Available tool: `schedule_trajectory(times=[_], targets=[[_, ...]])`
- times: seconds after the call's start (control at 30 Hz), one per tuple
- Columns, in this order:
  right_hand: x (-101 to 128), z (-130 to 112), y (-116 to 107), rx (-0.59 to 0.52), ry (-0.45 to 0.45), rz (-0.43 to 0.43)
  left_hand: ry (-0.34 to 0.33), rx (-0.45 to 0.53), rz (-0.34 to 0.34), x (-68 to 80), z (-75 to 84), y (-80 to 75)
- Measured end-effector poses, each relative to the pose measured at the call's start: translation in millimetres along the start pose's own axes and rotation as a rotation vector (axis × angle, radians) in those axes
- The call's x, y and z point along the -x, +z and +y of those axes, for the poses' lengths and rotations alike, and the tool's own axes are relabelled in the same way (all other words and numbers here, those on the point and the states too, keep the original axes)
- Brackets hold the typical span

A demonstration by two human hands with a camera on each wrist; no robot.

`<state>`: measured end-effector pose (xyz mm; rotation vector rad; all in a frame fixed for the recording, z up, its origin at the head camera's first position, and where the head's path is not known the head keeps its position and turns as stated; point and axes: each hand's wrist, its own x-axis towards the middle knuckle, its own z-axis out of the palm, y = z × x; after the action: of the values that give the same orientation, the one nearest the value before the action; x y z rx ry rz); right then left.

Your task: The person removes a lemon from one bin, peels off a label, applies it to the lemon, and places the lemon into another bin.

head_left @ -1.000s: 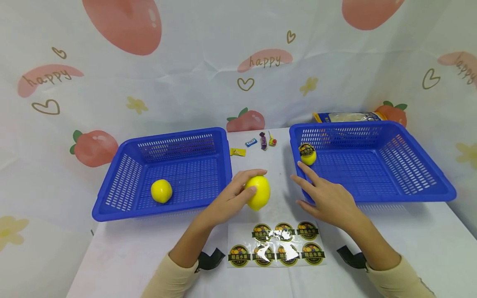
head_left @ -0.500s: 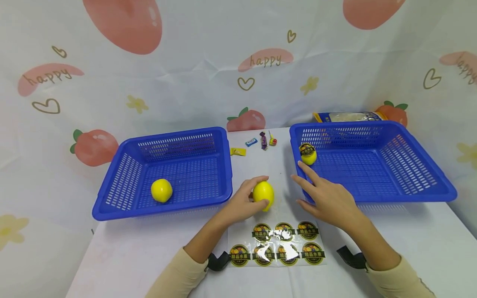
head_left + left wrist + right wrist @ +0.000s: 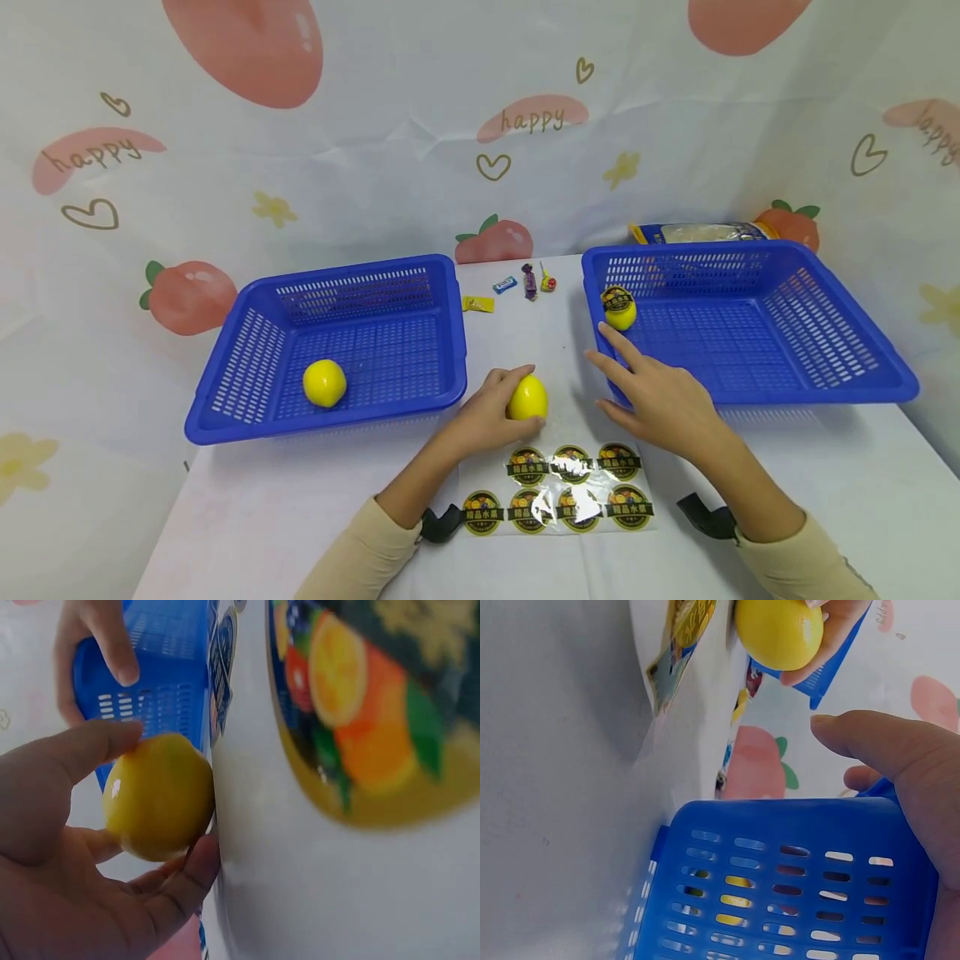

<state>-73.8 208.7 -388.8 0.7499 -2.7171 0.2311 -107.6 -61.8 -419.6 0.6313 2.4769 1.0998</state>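
My left hand [image 3: 491, 410] grips a plain yellow lemon [image 3: 528, 397] low over the white table, just above a sheet of round fruit stickers [image 3: 558, 488]. The left wrist view shows the lemon [image 3: 159, 796] cradled between thumb and fingers, with a sticker [image 3: 360, 712] blurred close up. My right hand [image 3: 654, 398] is open, its fingers stretched out at the near left corner of the right blue basket [image 3: 825, 392]. A lemon with a sticker on it [image 3: 620, 309] lies in that basket. The left blue basket [image 3: 247, 421] holds one plain lemon [image 3: 325, 383].
Several small wrapped candies [image 3: 529, 283] lie on the table between the baskets at the back. A bag [image 3: 697, 235] lies behind the right basket. A printed cloth hangs as the backdrop. The table's left edge runs close to the left basket.
My left hand has brought the lemon down and toward me, from between the baskets to just above the sticker sheet. The right hand has stayed put.
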Motion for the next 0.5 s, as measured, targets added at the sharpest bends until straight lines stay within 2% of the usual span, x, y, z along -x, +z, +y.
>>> schedule_trajectory(times=[0.23,0.5], targets=[[-0.4,-0.1,-0.2,-0.002,-0.003,-0.001,0.008,0.012,-0.015,-0.3,-0.5,-4.3],[0.1,0.3,0.5,0.006,-0.004,0.008,0.053,0.019,0.016,-1.9,-2.2,-4.9]])
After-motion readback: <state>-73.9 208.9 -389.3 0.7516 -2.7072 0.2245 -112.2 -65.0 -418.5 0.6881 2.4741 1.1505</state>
